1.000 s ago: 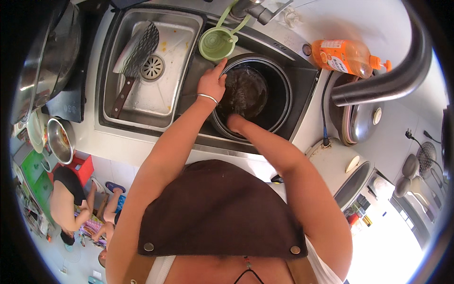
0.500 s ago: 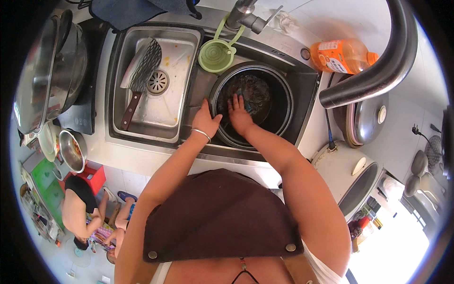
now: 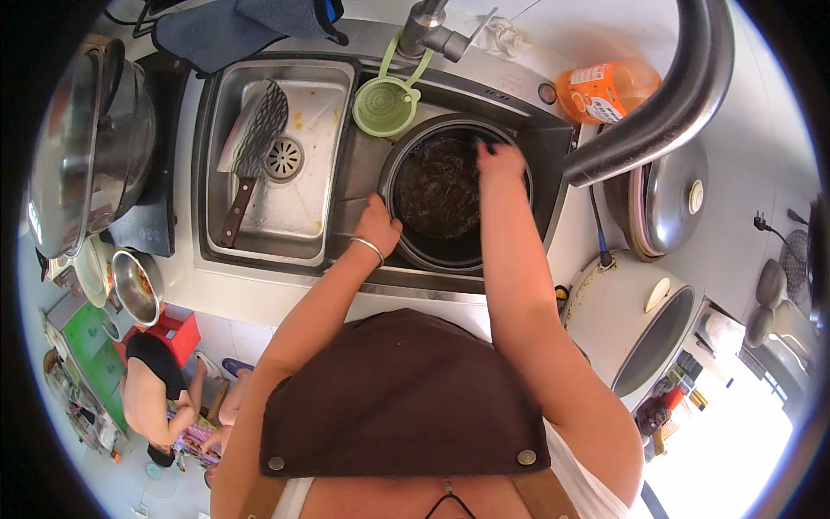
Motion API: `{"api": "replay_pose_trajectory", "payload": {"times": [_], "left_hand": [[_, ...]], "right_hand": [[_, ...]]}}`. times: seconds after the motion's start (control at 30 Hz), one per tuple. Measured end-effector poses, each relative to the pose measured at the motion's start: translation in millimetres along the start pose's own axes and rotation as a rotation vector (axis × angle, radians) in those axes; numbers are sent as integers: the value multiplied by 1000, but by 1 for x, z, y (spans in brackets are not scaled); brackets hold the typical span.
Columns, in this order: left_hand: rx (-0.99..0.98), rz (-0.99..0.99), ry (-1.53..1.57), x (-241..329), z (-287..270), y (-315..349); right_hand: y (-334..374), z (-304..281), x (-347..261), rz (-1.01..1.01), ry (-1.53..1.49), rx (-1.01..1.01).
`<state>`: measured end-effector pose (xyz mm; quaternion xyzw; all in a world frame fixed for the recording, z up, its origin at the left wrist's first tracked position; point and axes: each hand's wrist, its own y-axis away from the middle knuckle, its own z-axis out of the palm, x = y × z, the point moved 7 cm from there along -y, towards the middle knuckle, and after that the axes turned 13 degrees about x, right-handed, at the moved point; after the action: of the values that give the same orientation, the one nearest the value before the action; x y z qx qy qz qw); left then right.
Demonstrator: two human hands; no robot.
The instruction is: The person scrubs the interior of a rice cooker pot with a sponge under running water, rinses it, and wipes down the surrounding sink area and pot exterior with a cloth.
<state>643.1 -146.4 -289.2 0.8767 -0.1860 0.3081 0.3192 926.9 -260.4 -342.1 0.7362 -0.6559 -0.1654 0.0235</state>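
A round dark pot [image 3: 417, 240] sits in the right sink basin with brownish, streaky water [image 3: 439, 189] in it. My left hand [image 3: 378, 227], with a bangle at the wrist, grips the pot's near-left rim. Inside the far-right wall of the same pot is my right hand [image 3: 503, 162], its fingers bent against the side. Whatever those fingers hold is hidden. Beyond the pot, a green strainer [image 3: 385, 107] hangs by the faucet [image 3: 425, 33].
A cleaver [image 3: 258, 130] with a brown handle lies in the left basin [image 3: 298, 227]. A thick dark curved pipe [image 3: 666, 130] juts in from the right, near an orange bottle [image 3: 605, 90]. A white cooker [image 3: 618, 303] stands right. Behind me at lower left, people [image 3: 151, 398] crouch.
My right hand has moved from the middle of the pot to its far-right wall, and its fingers have curled. The left hand stays at the rim. The view has shifted slightly.
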Motion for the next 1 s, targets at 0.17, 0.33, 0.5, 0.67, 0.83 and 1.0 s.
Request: {"api": "replay_pose_trajectory", "payload": {"times": [0.17,0.33,0.5,0.67,0.83,1.0], "left_hand": [[-23,22,37,-6,3,-6],[-18,-26,15,-7,-1,4],[-66,-10,-16,10,-3,4],[-86,18,39,-6,4,2],[-208,-70,343,-33,13,0],[-209,-361,691,-43,11,3]], "right_hand": [[147,41,-109,-103,-501,-221],[90,18,-80,-203,-243,-364],[40,18,-49,474,-1270,-174],[154,90,-60,-555,-575,-258],[168,40,-6,-630,-128,-388],[199,-80,-82,-1034,-522,146]]}}
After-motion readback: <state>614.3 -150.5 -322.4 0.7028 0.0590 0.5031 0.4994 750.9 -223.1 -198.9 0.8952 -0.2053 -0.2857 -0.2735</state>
